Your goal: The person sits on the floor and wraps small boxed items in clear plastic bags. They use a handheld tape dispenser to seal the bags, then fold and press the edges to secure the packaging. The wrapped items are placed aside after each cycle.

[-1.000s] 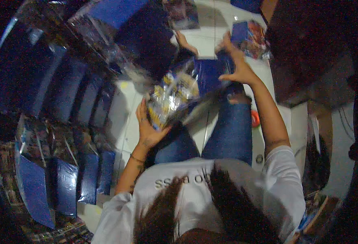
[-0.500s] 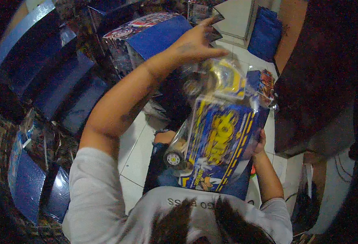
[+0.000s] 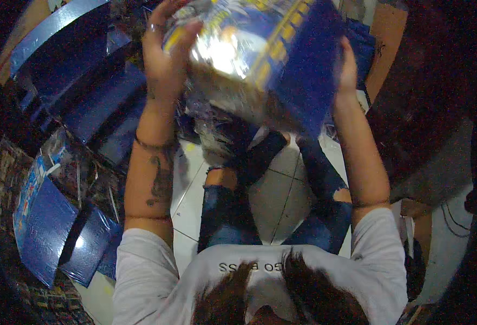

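A plastic-wrapped blue and yellow toy box is raised at the top centre, well above my knees. Light glares off its clear wrapping, and motion blurs its lower edge. My left hand grips the left side, thumb on the front and the other fingers curled toward the top edge. Against the plain blue right side lies my right hand, its thumb pointing up and its other fingers hidden behind the box. The package's top runs out of the picture.
Large blue wrapped boxes are stacked on the left. Lower down lean more blue wrapped packages. A dark brown piece of furniture bounds the right side. Pale floor tiles show between my legs.
The toy box has risen from my lap and moved away from me, turning its blue side rightward. My left hand has come from the boxes at the back left onto it.
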The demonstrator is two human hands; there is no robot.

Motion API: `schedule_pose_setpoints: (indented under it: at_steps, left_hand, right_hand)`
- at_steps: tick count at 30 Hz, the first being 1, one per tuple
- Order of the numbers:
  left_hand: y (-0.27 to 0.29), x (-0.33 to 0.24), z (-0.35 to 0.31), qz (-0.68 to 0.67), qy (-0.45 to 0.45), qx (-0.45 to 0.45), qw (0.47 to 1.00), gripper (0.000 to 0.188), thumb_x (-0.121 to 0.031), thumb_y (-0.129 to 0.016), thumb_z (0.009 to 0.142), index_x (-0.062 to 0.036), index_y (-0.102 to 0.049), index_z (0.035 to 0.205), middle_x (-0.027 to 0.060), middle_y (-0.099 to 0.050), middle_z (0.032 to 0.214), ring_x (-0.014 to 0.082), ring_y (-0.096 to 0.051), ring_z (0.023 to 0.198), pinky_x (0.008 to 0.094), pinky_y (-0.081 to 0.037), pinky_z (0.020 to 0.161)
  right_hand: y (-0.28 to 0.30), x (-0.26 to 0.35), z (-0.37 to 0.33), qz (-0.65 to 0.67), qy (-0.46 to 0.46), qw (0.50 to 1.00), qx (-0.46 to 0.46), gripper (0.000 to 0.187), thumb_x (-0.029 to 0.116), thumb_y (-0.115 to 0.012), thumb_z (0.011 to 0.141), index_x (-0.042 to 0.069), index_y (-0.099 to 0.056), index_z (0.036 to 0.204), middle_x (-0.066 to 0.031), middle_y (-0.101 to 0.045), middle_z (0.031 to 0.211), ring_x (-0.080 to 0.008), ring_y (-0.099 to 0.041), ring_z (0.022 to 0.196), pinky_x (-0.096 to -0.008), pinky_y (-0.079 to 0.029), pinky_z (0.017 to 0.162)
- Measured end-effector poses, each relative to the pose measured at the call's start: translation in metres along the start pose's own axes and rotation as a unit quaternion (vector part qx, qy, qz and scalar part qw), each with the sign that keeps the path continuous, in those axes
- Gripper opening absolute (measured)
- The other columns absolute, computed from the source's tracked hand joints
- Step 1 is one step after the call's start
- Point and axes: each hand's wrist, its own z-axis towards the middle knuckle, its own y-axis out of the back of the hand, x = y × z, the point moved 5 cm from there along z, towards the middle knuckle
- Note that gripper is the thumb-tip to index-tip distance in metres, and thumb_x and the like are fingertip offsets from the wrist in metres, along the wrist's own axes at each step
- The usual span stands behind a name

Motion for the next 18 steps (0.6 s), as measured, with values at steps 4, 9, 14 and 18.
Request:
schedule_pose_setpoints:
  at_steps: [4, 9, 14, 18]
  left_hand:
    - [0.027, 0.114, 0.090, -0.044, 0.154, -0.050, 0.986, 0.039, -0.030, -0.054, 0.090, -0.0019, -0.060, 0.115, 0.0168, -0.057, 0.112, 0.0267, -0.053, 0.103, 0.0392, -0.038, 0.091]
    - [0.058, 0.188, 0.112, 0.155, 0.078, 0.158, 0.972, 0.043, -0.032, -0.055, 0.088, 0.0013, -0.061, 0.115, 0.0104, -0.059, 0.121, 0.0241, -0.054, 0.112, 0.0344, -0.038, 0.100]
    - [0.094, 0.180, 0.103, 0.176, 0.142, 0.063, 0.972, 0.043, -0.030, -0.054, 0.091, -0.0004, -0.057, 0.121, 0.0122, -0.056, 0.123, 0.0247, -0.053, 0.113, 0.0377, -0.041, 0.096]
    - [0.084, 0.079, 0.013, 0.295, 0.016, 0.093, 0.951, 0.041, -0.037, -0.056, 0.090, -0.0122, -0.057, 0.123, 0.0086, -0.056, 0.123, 0.0235, -0.051, 0.116, 0.0425, -0.039, 0.100]
  right_hand:
    - [-0.061, -0.061, 0.090, -0.041, -0.098, 0.994, -0.007, 0.065, 0.058, -0.037, 0.090, 0.007, -0.051, 0.127, -0.0127, -0.060, 0.119, -0.0303, -0.059, 0.104, -0.0489, -0.045, 0.093]
    - [-0.072, -0.103, 0.116, -0.105, -0.166, 0.980, 0.012, 0.057, 0.055, -0.035, 0.091, 0.011, -0.054, 0.123, -0.0123, -0.061, 0.115, -0.0276, -0.057, 0.106, -0.0568, -0.046, 0.086]
    - [0.000, -0.109, 0.081, -0.096, -0.076, 0.992, 0.024, 0.051, 0.044, -0.042, 0.096, 0.008, -0.043, 0.133, -0.0130, -0.052, 0.128, -0.0259, -0.052, 0.111, -0.0511, -0.051, 0.080]
    - [0.261, -0.085, 0.030, -0.377, 0.024, 0.892, -0.249, 0.068, 0.047, -0.060, 0.085, 0.006, -0.040, 0.135, -0.0123, -0.056, 0.122, -0.0230, -0.053, 0.109, -0.0388, -0.044, 0.088]
